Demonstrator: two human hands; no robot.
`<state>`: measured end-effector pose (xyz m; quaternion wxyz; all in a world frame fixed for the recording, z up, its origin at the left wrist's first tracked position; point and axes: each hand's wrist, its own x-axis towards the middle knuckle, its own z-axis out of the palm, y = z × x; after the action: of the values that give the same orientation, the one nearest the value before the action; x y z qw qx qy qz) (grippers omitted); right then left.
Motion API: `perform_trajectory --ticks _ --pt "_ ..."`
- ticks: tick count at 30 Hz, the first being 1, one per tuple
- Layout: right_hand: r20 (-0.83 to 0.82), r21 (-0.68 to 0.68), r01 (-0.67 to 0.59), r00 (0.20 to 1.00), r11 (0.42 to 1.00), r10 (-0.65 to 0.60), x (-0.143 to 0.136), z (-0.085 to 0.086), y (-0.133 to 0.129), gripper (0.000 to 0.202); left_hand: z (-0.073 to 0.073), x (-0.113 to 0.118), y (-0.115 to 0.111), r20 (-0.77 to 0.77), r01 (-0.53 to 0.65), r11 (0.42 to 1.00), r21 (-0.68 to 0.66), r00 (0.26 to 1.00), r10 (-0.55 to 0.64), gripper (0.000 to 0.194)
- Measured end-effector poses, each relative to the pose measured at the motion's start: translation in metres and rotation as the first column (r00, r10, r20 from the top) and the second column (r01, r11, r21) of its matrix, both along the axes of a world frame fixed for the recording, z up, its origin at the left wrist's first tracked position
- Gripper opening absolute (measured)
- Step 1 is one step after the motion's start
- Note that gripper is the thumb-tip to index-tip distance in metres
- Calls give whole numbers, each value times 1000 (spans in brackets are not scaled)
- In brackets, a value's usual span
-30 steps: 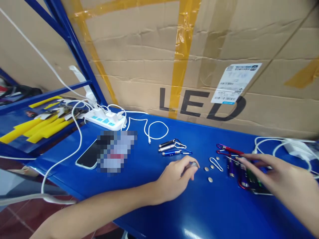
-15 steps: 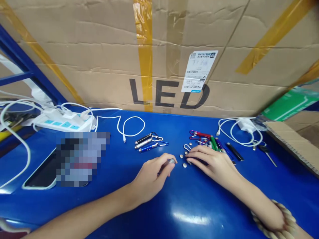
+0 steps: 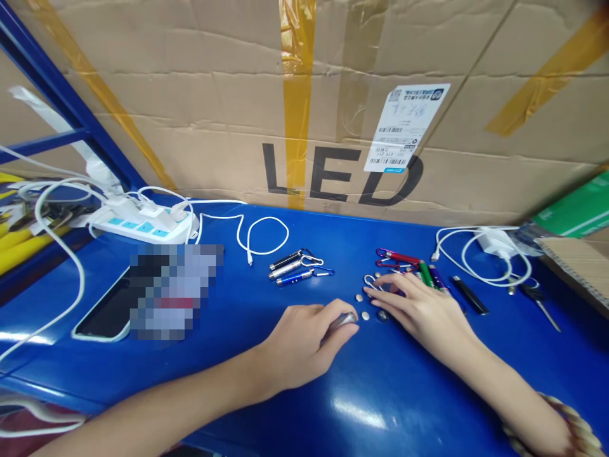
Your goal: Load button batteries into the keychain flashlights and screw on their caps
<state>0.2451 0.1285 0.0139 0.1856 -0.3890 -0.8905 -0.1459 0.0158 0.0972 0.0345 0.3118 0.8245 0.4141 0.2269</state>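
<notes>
My left hand (image 3: pixel 311 339) is closed around a silver metal tube (image 3: pixel 344 320), whose end shows between thumb and fingers. My right hand (image 3: pixel 421 303) hovers low over a cluster of small parts, its fingers stretched out and slightly apart. Its fingertips are beside a silver carabiner clip (image 3: pixel 370 280); whether they touch it I cannot tell. Two button cells (image 3: pixel 365 315) lie between my hands. A small dark round part (image 3: pixel 383 315) sits under my right hand. Past that hand are a red penlight (image 3: pixel 397 257), a green one (image 3: pixel 425 274) and a purple one (image 3: pixel 438 279), partly covered.
Three penlights with clips, including a blue one (image 3: pixel 295 277), lie left of centre. A black tube (image 3: pixel 470 295), a key (image 3: pixel 542 306) and a white charger cable (image 3: pixel 459 254) are at right. Phone (image 3: pixel 102 311) and power strip (image 3: pixel 137 223) stand left. A large carton (image 3: pixel 214 127) closes off the back.
The view has shifted a little. My left hand has moved right and turned, so more of the silver tube shows. The small dark round part now shows below my right fingers.
</notes>
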Motion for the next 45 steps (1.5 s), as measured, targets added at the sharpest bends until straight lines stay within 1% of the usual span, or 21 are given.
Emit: perform_trajectory --ticks 3,6,9,13,17,21,23,26,29,32,35,38,40,42,45 --pt "-57 -47 -21 998 999 18 0 0 1 29 3 2 -3 51 -13 999 -38 999 15 15" --pt "-139 -111 -6 990 994 -9 -1 1 0 23 0 3 -4 111 -3 1000 4 994 2 10" --pt "-217 -155 0 975 988 -34 -5 5 -3 12 -5 3 -3 101 -1 999 33 995 -3 10" --pt "-305 -131 -31 952 991 -11 -13 12 -13 5 -11 4 -1 82 2 1000 17 997 -3 10" --pt "-473 -141 -129 880 982 47 -24 19 -27 6 -14 5 1 120 -7 1000 -22 993 9 8" --pt "-579 -51 -178 807 983 116 -33 24 -38 12 -15 5 1 116 -9 1000 29 993 5 11" --pt "-575 -27 -202 804 979 150 -36 25 -41 13 -16 5 0 105 0 997 79 994 -9 11" --pt "-538 -39 -248 822 968 189 -38 21 -41 12 -17 5 1 89 11 991 132 996 -23 13" --pt "-537 -53 -284 816 957 212 -38 17 -38 10 -18 5 3 74 20 986 165 997 -32 14" --pt "-503 -55 -295 834 954 229 -36 15 -36 7 -19 4 3 74 18 983 183 997 -32 12" --pt "-432 -48 -275 872 960 228 -36 17 -37 11 -20 3 2 80 0 985 175 997 -14 10" --pt "-330 -43 -228 922 973 201 -35 19 -38 14 -21 2 2 64 -23 987 156 998 13 9" --pt "-278 -42 -205 942 978 185 -34 18 -39 15 -21 2 3 47 -36 985 171 998 29 11" --pt "-269 -55 -196 947 979 175 -34 17 -39 17 -22 3 5 36 -41 980 193 999 35 12" --pt "-292 -125 -197 944 972 154 -35 15 -39 19 -24 3 6 21 -50 977 207 999 46 11"
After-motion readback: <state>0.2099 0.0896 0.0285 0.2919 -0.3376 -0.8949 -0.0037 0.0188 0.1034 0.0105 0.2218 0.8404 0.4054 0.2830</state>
